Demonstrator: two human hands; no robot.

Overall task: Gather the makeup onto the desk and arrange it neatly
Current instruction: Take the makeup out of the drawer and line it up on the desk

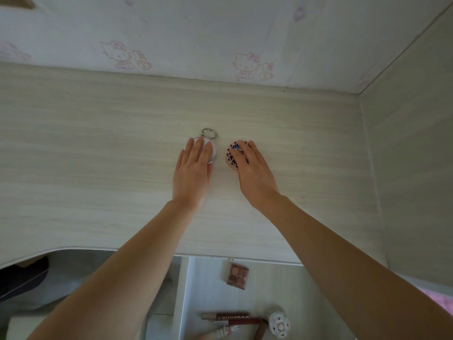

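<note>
Two bare hands are stretched out side by side over the pale wood-grain bench. The left hand is laid flat on a round silver compact, its fingers straight and close together, so that most of the compact is covered; only the right rim and a metal ring at the far edge are seen. The right hand is placed over a round case with a dark heart pattern, just beside the compact but apart from it. The right fingers are bent down slightly over the top of the case; whether it is actually gripped cannot be told.

Below the near edge of the bench, on a lower light surface, more makeup is left lying: a small square eyeshadow palette with brown shades, two reddish-brown tubes lying crosswise near each other, and a round white patterned pot to their right. Behind the bench, wallpaper with a cartoon cat print is seen.
</note>
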